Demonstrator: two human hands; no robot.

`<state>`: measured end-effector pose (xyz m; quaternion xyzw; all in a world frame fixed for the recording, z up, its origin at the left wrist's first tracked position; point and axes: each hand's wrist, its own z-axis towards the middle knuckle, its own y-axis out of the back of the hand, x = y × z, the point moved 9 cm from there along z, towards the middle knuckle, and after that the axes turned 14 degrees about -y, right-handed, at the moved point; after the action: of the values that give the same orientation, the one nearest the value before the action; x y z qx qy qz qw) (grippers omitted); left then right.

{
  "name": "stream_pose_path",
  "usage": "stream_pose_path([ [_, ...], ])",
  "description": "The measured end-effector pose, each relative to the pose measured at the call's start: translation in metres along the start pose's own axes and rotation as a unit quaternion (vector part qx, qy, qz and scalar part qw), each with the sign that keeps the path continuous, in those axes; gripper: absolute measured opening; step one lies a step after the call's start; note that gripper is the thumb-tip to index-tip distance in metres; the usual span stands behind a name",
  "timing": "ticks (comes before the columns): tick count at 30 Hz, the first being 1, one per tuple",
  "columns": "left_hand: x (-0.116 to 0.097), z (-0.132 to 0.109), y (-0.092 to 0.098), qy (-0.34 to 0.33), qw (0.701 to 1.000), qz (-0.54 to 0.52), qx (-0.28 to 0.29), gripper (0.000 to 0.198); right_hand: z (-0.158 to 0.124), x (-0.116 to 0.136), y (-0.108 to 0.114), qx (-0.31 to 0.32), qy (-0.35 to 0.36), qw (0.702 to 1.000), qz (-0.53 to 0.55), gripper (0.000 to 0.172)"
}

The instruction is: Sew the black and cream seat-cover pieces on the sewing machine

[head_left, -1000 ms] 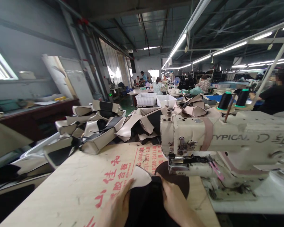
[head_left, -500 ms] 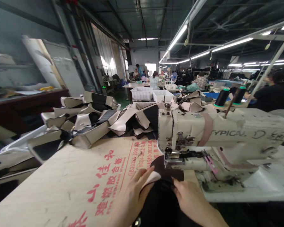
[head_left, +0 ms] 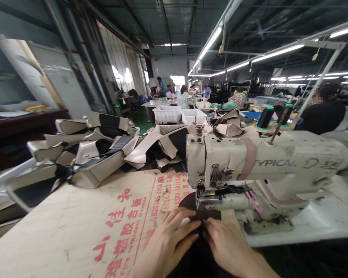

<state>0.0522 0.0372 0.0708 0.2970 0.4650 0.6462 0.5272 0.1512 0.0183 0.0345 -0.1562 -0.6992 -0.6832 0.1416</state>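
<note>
A cream sewing machine marked TYPICAL stands on the right of a plywood table printed with red characters. In front of its needle area lies a dark fabric piece. My left hand lies on the fabric with fingers stretched forward and slightly apart. My right hand presses on the same fabric just right of it, fingers flat and pointing at the machine's foot. The two hands almost touch. Most of the fabric is hidden under them.
A heap of beige and black sewn pieces fills the back of the table. Two black thread cones stand behind the machine. White bins sit farther back. A person in black sits at right; others work far off.
Both hands have slid forward toward the machine's foot, pushing the fabric. The light corner of the piece, visible earlier under my left hand, is now covered. The camera has tilted slightly.
</note>
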Motion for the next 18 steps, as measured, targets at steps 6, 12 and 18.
stream_pose_path([
  [6, -0.025, 0.018, 0.001, -0.116, 0.984, 0.136, 0.006, 0.034, 0.005, -0.002, 0.004, -0.019, -0.011, 1.000, 0.000, 0.024],
  [12, -0.040, 0.019, 0.011, -0.107, 0.978, 0.162, -0.078, 0.025, 0.003, -0.001, 0.005, -0.024, 0.004, 1.000, 0.012, 0.023],
  [18, -0.016, 0.017, 0.002, 0.061, 0.989, -0.010, -0.137, 0.016, 0.003, -0.004, 0.006, -0.013, -0.022, 0.999, 0.027, 0.015],
])
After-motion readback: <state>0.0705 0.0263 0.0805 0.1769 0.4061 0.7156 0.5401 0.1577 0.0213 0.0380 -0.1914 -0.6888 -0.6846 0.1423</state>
